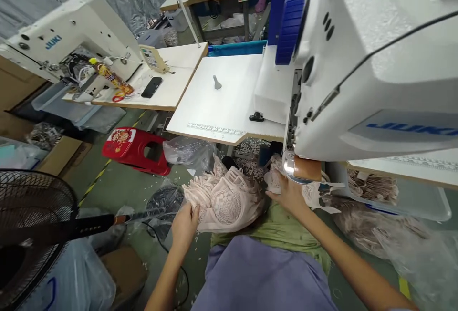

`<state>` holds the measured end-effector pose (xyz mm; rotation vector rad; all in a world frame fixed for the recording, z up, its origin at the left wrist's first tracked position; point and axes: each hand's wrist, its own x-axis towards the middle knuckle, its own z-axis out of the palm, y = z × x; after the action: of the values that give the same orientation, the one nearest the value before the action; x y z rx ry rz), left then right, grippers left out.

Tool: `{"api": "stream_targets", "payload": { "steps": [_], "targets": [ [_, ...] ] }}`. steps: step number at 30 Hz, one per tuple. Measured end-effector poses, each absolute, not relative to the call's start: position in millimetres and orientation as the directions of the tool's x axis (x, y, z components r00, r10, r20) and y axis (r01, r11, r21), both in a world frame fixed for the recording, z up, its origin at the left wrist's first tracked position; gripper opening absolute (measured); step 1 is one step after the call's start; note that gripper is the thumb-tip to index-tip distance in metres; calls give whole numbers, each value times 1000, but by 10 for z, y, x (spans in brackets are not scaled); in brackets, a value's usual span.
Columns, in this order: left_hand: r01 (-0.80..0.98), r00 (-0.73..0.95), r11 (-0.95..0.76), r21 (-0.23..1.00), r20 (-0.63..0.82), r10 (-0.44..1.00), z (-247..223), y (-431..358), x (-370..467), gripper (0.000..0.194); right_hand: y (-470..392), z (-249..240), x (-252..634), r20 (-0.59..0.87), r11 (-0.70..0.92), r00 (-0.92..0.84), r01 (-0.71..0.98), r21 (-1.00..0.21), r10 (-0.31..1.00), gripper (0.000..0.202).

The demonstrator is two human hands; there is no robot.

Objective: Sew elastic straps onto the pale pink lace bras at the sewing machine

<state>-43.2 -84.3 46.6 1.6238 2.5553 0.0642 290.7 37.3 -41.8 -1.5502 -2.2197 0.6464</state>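
The lace bra (227,203) is being held left of the front end of the sewing machine (361,87), its edge being pinched by the left hand (185,225). Lace fabric (273,182) near that end is being touched by the right hand (290,196), whose grip cannot be told. Positioning seems to be in hand; steady support is probably being called for next.
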Motion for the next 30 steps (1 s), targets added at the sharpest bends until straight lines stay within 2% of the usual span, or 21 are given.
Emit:
{"api": "stream_targets", "payload": {
  "steps": [2,4,5,7,8,11,13,16,18,19,20,21,22,23,24,26,30],
  "targets": [
    [910,-386,395,128,-91,918,568,-947,-291,37,229,-201,2662,94,389,-435,661,-642,895,69],
    [927,-300,313,206,-90,950,712,-1049,-40,41,46,64,2413,137,506,-628,458,-731,766,81],
    [920,-212,218,326,-56,976,788,-1080,89,41,-37,197,2309,156,548,-732,334,-767,663,78],
    [825,-9,-3,565,19,1000,914,-1043,305,42,-135,454,2192,168,568,-893,111,-816,417,44],
    [764,42,-63,642,48,998,956,-956,394,43,-144,585,2199,183,557,-912,58,-829,367,30],
    [561,52,-117,819,106,993,998,-471,715,35,-84,1065,2515,247,465,-882,-37,-885,400,18],
    [395,139,-56,917,1,990,982,-142,1022,38,-71,1451,2894,234,337,-852,-72,-939,469,22],
    [169,421,236,957,-287,861,910,92,1485,46,-110,1911,3492,61,198,-776,83,-977,627,32],
    [66,527,415,907,-385,758,835,102,1704,51,-68,2020,3830,-20,194,-836,151,-969,549,36],
    [29,543,475,880,-412,731,794,87,1782,54,5,2014,3973,-63,218,-870,192,-957,488,36],
    [3,534,516,856,-438,723,751,66,1844,56,124,1977,4098,-129,244,-864,277,-929,487,36],
    [-9,502,537,844,-461,732,707,41,1893,57,288,1921,4206,-206,258,-797,410,-875,568,35],
    [1,454,531,847,-474,755,662,15,1932,58,494,1857,4300,-255,200,-603,584,-787,756,34],
    [36,405,504,863,-474,782,617,-15,1963,58,736,1794,4380,-230,31,-241,751,-660,943,36],
    [91,362,464,881,-464,809,574,-46,1986,57,1000,1739,4449,-175,-63,-54,797,-601,983,36],
    [226,317,382,896,-439,841,503,-107,2015,53,1547,1662,4557,-88,-171,148,818,-549,985,36],
    [443,458,293,847,-495,738,542,-192,2054,37,2404,1576,4657,4,-337,389,803,-491,921,36]
  ]
}}
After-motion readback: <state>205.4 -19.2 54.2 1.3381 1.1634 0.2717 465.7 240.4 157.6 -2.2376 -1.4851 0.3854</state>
